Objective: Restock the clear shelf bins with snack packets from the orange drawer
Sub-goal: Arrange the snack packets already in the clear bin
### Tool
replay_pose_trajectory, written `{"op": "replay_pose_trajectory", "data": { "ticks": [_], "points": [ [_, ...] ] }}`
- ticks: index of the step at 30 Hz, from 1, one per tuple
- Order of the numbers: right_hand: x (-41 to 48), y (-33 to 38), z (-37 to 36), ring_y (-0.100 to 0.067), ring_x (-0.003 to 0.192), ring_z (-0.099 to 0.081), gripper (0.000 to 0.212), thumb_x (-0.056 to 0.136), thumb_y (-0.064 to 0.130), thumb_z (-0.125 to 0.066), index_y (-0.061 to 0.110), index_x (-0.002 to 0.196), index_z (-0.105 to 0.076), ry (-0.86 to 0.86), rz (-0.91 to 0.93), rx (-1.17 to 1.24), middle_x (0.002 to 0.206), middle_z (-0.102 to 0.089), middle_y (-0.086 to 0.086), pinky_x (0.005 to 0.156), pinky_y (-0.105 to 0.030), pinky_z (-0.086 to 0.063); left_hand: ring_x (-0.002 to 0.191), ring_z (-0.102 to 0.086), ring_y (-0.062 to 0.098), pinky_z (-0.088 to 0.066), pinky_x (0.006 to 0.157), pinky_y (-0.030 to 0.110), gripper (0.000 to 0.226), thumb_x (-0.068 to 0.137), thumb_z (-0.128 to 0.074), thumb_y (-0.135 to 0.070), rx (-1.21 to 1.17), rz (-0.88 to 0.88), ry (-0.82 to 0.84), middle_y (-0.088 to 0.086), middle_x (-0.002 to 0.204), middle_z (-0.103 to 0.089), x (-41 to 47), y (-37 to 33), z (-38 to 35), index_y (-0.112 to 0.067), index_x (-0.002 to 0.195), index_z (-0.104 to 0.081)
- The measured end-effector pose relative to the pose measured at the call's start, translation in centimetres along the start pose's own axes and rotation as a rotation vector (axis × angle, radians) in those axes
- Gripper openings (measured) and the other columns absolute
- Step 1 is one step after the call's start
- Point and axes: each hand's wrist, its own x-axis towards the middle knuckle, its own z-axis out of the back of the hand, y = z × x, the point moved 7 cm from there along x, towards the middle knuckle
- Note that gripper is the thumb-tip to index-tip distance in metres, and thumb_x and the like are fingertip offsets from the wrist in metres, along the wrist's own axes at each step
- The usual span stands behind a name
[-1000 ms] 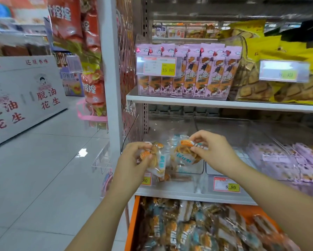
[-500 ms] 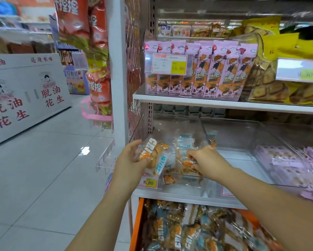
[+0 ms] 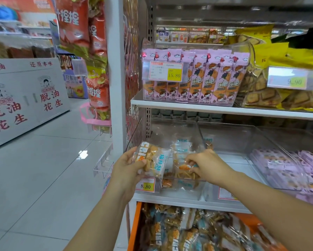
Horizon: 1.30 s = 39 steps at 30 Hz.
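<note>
Hands (image 3: 126, 167) gripping snack packets (image 3: 153, 160)

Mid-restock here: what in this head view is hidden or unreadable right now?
- Second price tag, head view: the right arm covers most of its price.
- Orange drawer: cut off by the bottom edge, so remaining stock is unknown.
- Right packet: the right hand pinching it covers its print.
- Left packet: the left hand gripping it hides part.
- Purple packets: blurred behind the clear bin wall.
- 15.80 tag: small print too tiny.

pink biscuit packs (image 3: 197, 78) on upper shelf; yellow bags (image 3: 286, 57) beside; red packets (image 3: 96, 51) hanging left
</note>
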Motion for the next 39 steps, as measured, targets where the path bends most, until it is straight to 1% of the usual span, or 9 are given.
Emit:
{"op": "replay_pose_trajectory", "data": {
  "ticks": [3,11,14,19,23,30,34,37,39],
  "points": [
    [-0.4,-0.7,2.5,-0.014,0.103,-0.058,0.024,0.089,0.02,-0.062,0.024,0.113,-0.064,-0.111,-0.068,0.145,0.103,-0.068,0.01,0.096,-0.025,-0.036,0.099,-0.066,0.026,-0.054,0.086,0.042,0.046,0.087,-0.056,0.009,0.114,-0.078,-0.063,0.003,0.103,-0.067,0.1,-0.7,0.6,-0.019,0.123,-0.055],
    [-2.9,-1.7,7.5,-0.015,0.07,-0.059,0.039,0.084,0.01,-0.063,0.029,0.117,-0.052,-0.415,-0.218,0.601,0.09,-0.064,0.003,0.068,-0.033,-0.049,0.095,-0.067,0.026,-0.056,0.078,0.035,0.018,0.091,-0.055,0.002,-0.103,0.019,-0.067,0.015,0.104,-0.069,0.0,0.1,0.8,-0.007,0.106,-0.061],
    [-3.5,-1.6,5.8,-0.016,0.068,-0.056,0.026,0.081,0.0,-0.064,0.022,0.092,-0.056,-0.398,-0.332,1.001,0.083,-0.065,-0.005,0.066,-0.029,-0.046,0.094,-0.069,0.029,-0.055,0.082,0.04,0.017,0.09,-0.056,0.001,-0.142,0.061,-0.041,0.017,0.103,-0.07,-0.1,0.8,0.2,-0.007,0.106,-0.058],
    [-4.2,1.1,2.9,-0.02,0.079,-0.071,0.022,0.085,0.007,-0.067,0.01,0.104,-0.056,-0.269,-0.457,1.507,0.096,-0.071,-0.012,0.067,-0.031,-0.055,0.081,-0.068,0.024,-0.054,0.081,0.039,0.012,0.09,-0.057,-0.002,-0.105,0.06,-0.003,0.012,0.087,-0.071,-0.7,1.2,-0.9,-0.012,0.086,-0.054],
    [-5.0,4.0,0.3,-0.026,0.086,-0.071,0.021,0.086,0.006,-0.064,0.001,0.103,-0.054,-0.183,-0.532,1.745,0.1,-0.071,-0.018,0.071,-0.03,-0.057,0.072,-0.065,0.018,-0.054,0.06,0.024,0.012,0.089,-0.058,-0.001,-0.078,0.034,-0.003,0.006,0.078,-0.071,-1.1,1.1,-1.5,-0.012,0.094,-0.055],
    [-4.8,5.1,-0.3,-0.022,0.083,-0.07,0.028,0.088,0.013,-0.064,0.018,0.115,-0.058,-0.156,-0.543,1.662,0.099,-0.072,-0.009,0.07,-0.028,-0.054,0.095,-0.068,0.029,-0.059,0.077,0.04,0.055,0.084,-0.047,0.016,-0.105,0.076,0.204,0.017,0.113,-0.066,-2.6,0.5,-3.3,-0.022,0.123,-0.048],
    [-4.8,4.5,0.7,-0.017,0.088,-0.07,0.032,0.087,0.018,-0.067,0.019,0.117,-0.058,-0.143,-0.509,1.492,0.098,-0.073,-0.003,0.079,-0.032,-0.055,0.097,-0.067,0.031,-0.059,0.077,0.043,0.04,0.081,-0.061,-0.015,-0.14,0.129,0.392,0.017,0.11,-0.067,-3.4,0.0,-4.4,-0.009,0.12,-0.058],
    [-5.5,5.4,1.8,-0.011,0.079,-0.07,0.027,0.086,0.02,-0.068,0.021,0.109,-0.055,-0.129,-0.393,1.272,0.087,-0.074,0.001,0.074,-0.025,-0.054,0.09,-0.069,0.028,-0.056,0.075,0.042,0.063,0.07,-0.078,-0.04,0.165,0.037,0.272,0.013,0.107,-0.07,-3.2,0.3,-3.7,-0.01,0.118,-0.054],
    [-5.7,5.9,2.6,-0.011,0.076,-0.069,0.028,0.083,0.021,-0.07,0.021,0.106,-0.053,-0.126,-0.307,1.136,0.083,-0.073,0.0,0.07,-0.023,-0.054,0.088,-0.07,0.025,-0.057,0.075,0.038,0.058,0.069,-0.08,-0.033,0.274,-0.066,0.225,0.014,0.105,-0.07,-3.2,-0.2,-3.7,-0.01,0.115,-0.053]
  ]
}}
